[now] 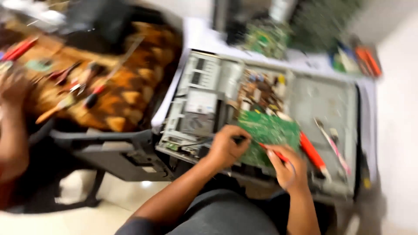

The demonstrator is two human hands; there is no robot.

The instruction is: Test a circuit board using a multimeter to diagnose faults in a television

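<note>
Green circuit board (267,130) is the thing we are working over, and it is lying inside the open grey metal computer case (324,102), towards the case's near edge, with our two hands meeting at its near-left corner. Our left hand (226,146) is resting on the board's left edge, its grip curling closed around something small and dark that the blur is keeping us from making out. Our right hand (285,167) is sitting at the board's near edge, fingers closing around a thin red-handled tool (272,152) whose tip is pointing towards the left hand. Just right of the board, a second red-handled screwdriver (312,152) is lying on the case floor, and a pale slim tool (333,146) is lying beside that. Behind the board, a brownish board with small components (261,91) is sitting deeper in the case. Left of the case, a brown patterned cloth (117,91) is carrying scattered pliers and screwdrivers (82,85), and another person's arm (13,126) is showing at the far left.
</note>
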